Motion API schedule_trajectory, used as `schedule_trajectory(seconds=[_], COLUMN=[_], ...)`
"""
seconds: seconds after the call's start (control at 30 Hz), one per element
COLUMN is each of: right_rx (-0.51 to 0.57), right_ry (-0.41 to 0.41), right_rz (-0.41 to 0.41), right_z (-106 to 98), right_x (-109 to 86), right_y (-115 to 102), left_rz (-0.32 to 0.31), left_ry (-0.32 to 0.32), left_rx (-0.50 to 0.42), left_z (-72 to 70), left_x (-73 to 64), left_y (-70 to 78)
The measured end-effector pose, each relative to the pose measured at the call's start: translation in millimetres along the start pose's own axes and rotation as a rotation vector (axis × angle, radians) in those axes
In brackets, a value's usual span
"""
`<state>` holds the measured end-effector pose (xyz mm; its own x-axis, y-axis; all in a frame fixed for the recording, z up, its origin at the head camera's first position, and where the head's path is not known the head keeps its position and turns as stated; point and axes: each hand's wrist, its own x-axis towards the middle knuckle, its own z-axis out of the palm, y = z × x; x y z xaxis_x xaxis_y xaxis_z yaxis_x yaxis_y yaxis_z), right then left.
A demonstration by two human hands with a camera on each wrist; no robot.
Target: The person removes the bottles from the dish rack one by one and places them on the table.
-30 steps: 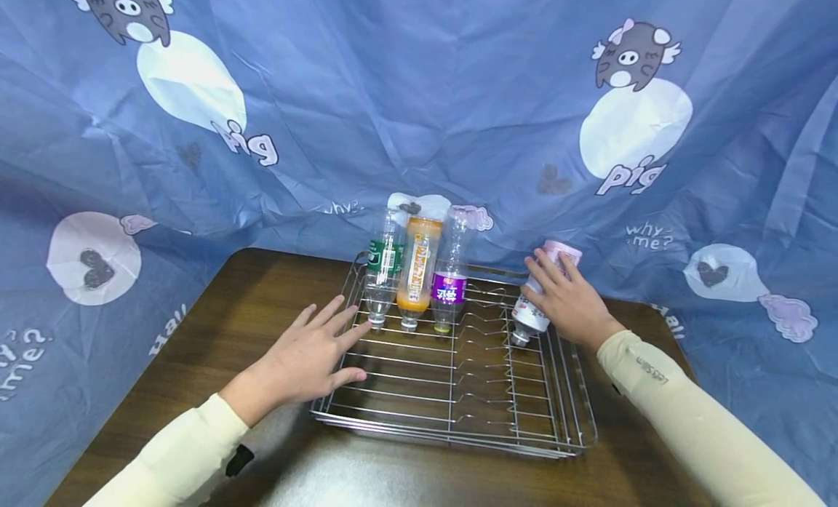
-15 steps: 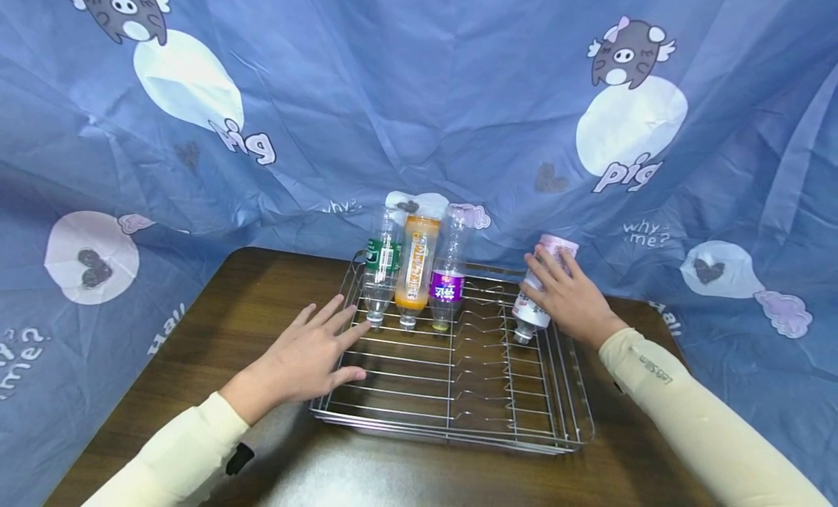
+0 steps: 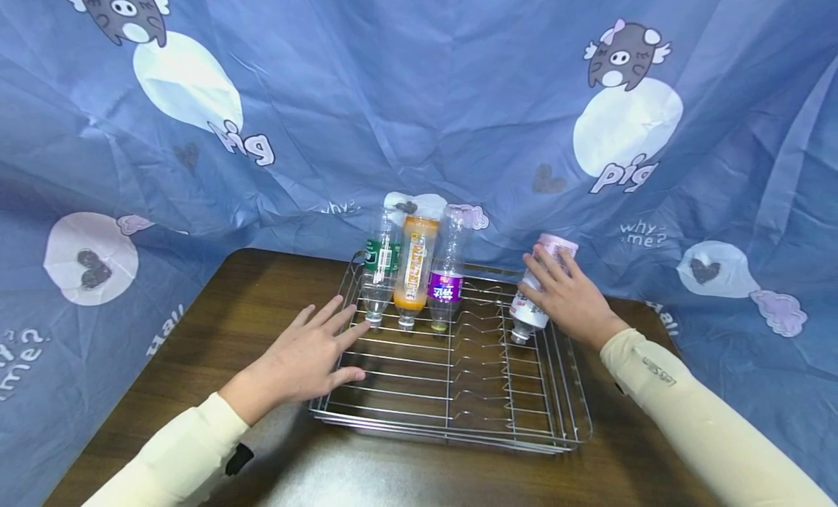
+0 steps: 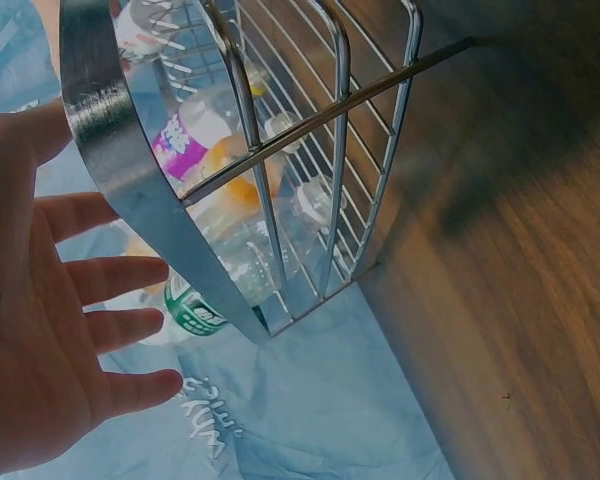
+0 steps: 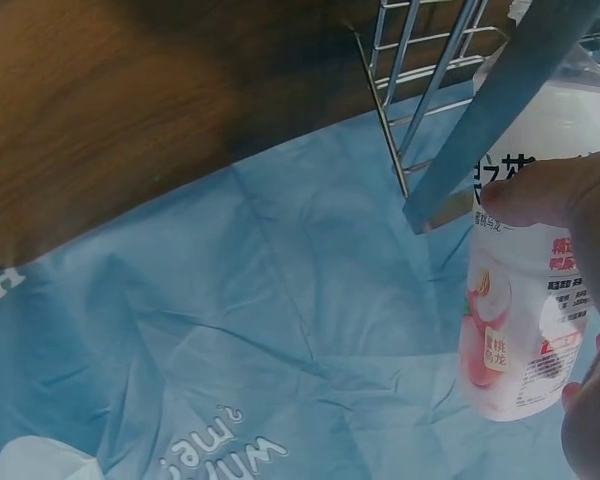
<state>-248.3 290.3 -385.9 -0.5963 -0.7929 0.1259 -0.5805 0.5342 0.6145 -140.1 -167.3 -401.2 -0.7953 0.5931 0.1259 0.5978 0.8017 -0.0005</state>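
Note:
My right hand [image 3: 568, 296] grips a white and pink plastic bottle [image 5: 528, 310], thumb on one side and fingertips on the other. The bottle is upside down and tilted, its neck low among the wires at the back right of a metal wire rack [image 3: 452, 382]. At the rack's left side my left hand [image 3: 304, 354] is spread with straight fingers over the rim, holding nothing. Just past its fingertips, three more bottles stand neck down in a row: a clear one with a green label [image 3: 381, 263], an orange one [image 3: 415, 263], and a clear one with a purple label [image 3: 447, 274].
The rack sits on a brown wooden table [image 3: 196, 332]. A blue cloth [image 3: 419, 92] printed with pigs hangs close behind the table's back edge. The rack's raised rim [image 4: 130, 170] runs beside the left fingers.
The view has shifted slightly. My right hand still grips the white and pink bottle, which leans much as before. The left hand and the three standing bottles have stayed in place.

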Motion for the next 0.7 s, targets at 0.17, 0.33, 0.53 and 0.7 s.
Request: schedule_trajectory(seconds=[0.17, 0.33, 0.53, 0.7], right_rx=[-0.002, 0.014, 0.033, 0.034], right_ry=[-0.008, -0.009, -0.003, 0.014], right_rz=[0.003, 0.007, 0.02, 0.021], right_z=[-1, 0, -1, 0], right_x=[-0.3, -1.0, -2.8, -4.0], right_y=[-2, -2, -2, -2], left_rz=[-0.008, -0.032, -0.083, -0.113], left_ry=[0.002, 0.0, 0.011, 0.019], left_rx=[-0.007, -0.047, -0.132, -0.164], left_z=[2.0, 7.2, 15.6, 23.1], left_x=[-0.3, -0.6, -0.6, -0.9], left_y=[0.4, -1.0, -4.7, -9.6])
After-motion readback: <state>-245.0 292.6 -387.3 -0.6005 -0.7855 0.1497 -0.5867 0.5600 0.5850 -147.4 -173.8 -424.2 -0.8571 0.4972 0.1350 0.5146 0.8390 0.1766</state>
